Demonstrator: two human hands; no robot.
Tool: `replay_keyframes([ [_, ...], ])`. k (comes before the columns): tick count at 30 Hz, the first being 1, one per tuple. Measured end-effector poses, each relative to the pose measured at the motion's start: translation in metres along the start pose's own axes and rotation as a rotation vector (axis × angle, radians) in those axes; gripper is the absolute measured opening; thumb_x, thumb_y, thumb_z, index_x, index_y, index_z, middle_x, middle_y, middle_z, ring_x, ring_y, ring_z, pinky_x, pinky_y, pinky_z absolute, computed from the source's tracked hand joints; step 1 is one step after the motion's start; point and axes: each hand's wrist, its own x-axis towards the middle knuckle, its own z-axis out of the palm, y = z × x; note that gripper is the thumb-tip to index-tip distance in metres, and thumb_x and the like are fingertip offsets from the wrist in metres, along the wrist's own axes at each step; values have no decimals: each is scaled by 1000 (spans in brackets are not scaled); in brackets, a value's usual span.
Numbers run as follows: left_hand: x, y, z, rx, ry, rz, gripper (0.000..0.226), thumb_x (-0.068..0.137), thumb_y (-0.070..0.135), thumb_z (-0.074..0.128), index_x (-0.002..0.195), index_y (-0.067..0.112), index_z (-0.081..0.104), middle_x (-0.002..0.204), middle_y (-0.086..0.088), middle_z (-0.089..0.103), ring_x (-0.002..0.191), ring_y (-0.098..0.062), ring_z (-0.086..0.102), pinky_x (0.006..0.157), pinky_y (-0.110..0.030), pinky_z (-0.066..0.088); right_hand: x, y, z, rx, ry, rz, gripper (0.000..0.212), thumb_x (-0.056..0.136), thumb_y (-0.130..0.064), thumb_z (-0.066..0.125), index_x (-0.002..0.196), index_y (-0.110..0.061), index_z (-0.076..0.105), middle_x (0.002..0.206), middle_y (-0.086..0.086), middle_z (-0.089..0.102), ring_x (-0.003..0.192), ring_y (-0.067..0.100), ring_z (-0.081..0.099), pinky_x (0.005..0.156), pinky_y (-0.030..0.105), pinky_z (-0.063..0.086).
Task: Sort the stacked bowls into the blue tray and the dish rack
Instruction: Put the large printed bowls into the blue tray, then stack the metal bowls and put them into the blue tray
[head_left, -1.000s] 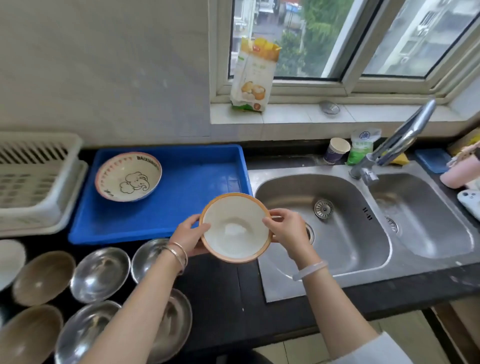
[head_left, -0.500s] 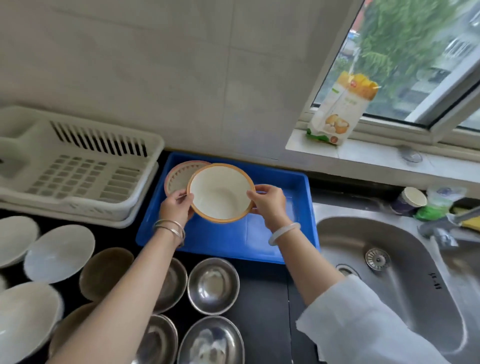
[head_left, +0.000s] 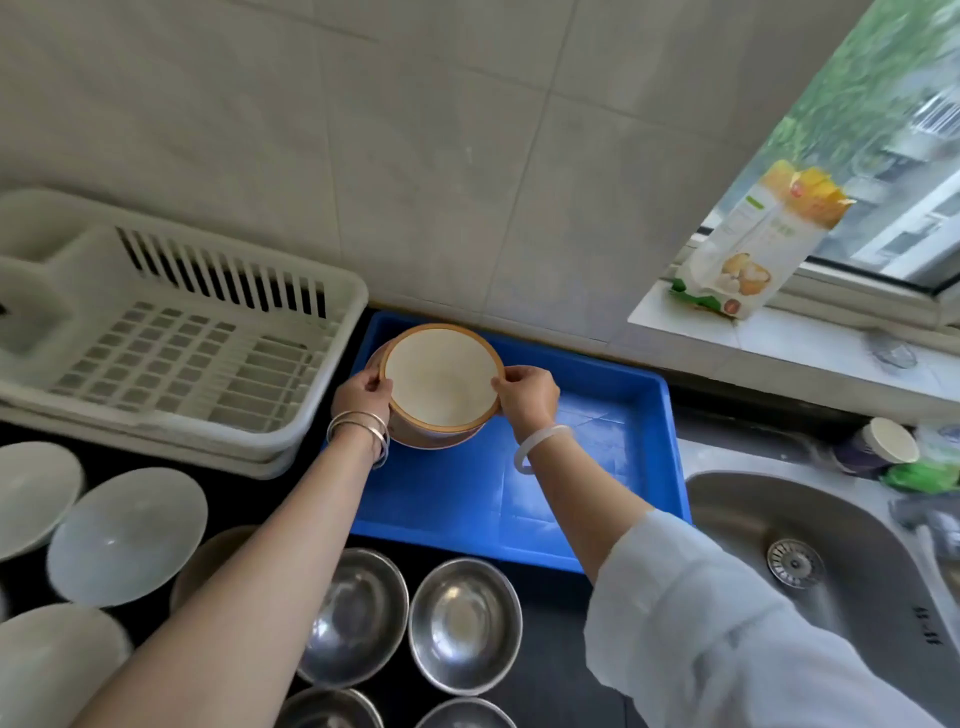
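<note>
A white bowl with an orange rim (head_left: 441, 376) is held over the far left corner of the blue tray (head_left: 613, 462). My left hand (head_left: 361, 397) pinches its left rim and my right hand (head_left: 524, 397) pinches its right rim. Directly under it sits the patterned bowl (head_left: 431, 440), mostly hidden, with only its near edge showing. I cannot tell whether the two bowls touch. The white dish rack (head_left: 176, 338) stands to the left of the tray, with nothing in it.
Several steel bowls (head_left: 462, 623) stand on the dark counter in front of the tray. White bowls (head_left: 124, 535) and a brown bowl (head_left: 208, 561) lie at the left. The steel sink (head_left: 810, 561) is at the right. A food packet (head_left: 753, 249) stands on the window sill.
Both hands carried the orange-rimmed bowl from over the sink edge leftward and away to the tray's far left corner, above the patterned bowl. The camera turned left and down.
</note>
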Motion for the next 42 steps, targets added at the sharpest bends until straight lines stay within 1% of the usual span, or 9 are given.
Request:
replay_keyframes([
  [5, 10, -9, 0, 2, -6, -29, 32, 92, 10, 48, 122, 7, 58, 123, -17, 61, 111, -35, 57, 98, -49, 46, 3, 3, 11, -29, -7, -20, 16, 83, -5, 57, 83, -8, 73, 81, 12, 71, 82, 33, 68, 76, 50, 58],
  [10, 12, -14, -2, 64, -15, 0, 31, 91, 10, 47, 119, 8, 61, 121, -15, 63, 110, -34, 57, 98, -43, 46, 3, 12, 15, -26, -16, -29, 17, 82, -4, 55, 88, 1, 70, 84, 19, 71, 86, 39, 66, 77, 54, 56],
  [14, 11, -16, -1, 62, -13, 14, 34, 91, 6, 44, 121, 9, 59, 122, -14, 63, 112, -33, 56, 99, -42, 45, 2, 16, 16, 2, -55, -44, 20, 88, -9, 58, 103, -9, 71, 87, 3, 69, 87, 26, 67, 83, 45, 57],
  [24, 1, -16, -1, 65, 11, 46, 36, 88, 2, 43, 118, 12, 60, 118, -12, 65, 109, -32, 58, 93, -37, 44, -8, 20, 11, 72, -156, -28, 37, 93, -14, 56, 129, -9, 56, 118, 9, 65, 103, 26, 64, 93, 43, 54],
  [28, -13, -17, -6, -31, -36, 10, 35, 89, 3, 47, 123, 4, 55, 126, -13, 60, 117, -31, 55, 104, -44, 42, -19, 25, -5, 135, -206, -14, 32, 93, -18, 54, 124, -11, 59, 114, 8, 66, 100, 24, 64, 82, 34, 56],
  [31, -34, -22, -13, 7, -88, -23, 41, 91, 12, 51, 132, 7, 48, 132, -11, 56, 122, -27, 52, 107, -44, 40, -38, 29, -25, 205, -267, -15, 17, 93, -20, 53, 105, -16, 65, 102, 6, 68, 91, 21, 65, 69, 25, 55],
  [34, -68, -34, -21, 158, -90, 8, 41, 90, 20, 51, 131, 10, 50, 127, -9, 61, 114, -26, 58, 103, -42, 44, -65, 37, -45, 251, -364, -9, 14, 94, -23, 52, 87, -21, 65, 93, 3, 69, 79, 18, 65, 66, 24, 53],
  [39, -142, -71, -32, 176, -140, -18, 30, 87, 13, 58, 116, 6, 62, 112, -19, 66, 106, -32, 62, 99, -42, 47, -108, 74, -72, 216, -438, 34, 15, 92, -22, 54, 83, -19, 64, 80, -1, 69, 65, 15, 64, 56, 20, 48],
  [42, -188, -99, -39, 230, -140, -36, 23, 86, 11, 60, 107, 5, 66, 103, -18, 70, 101, -33, 64, 88, -29, 46, -130, 111, -80, 133, -448, 78, 16, 90, -19, 54, 77, -19, 64, 76, -1, 69, 60, 12, 63, 57, 22, 48],
])
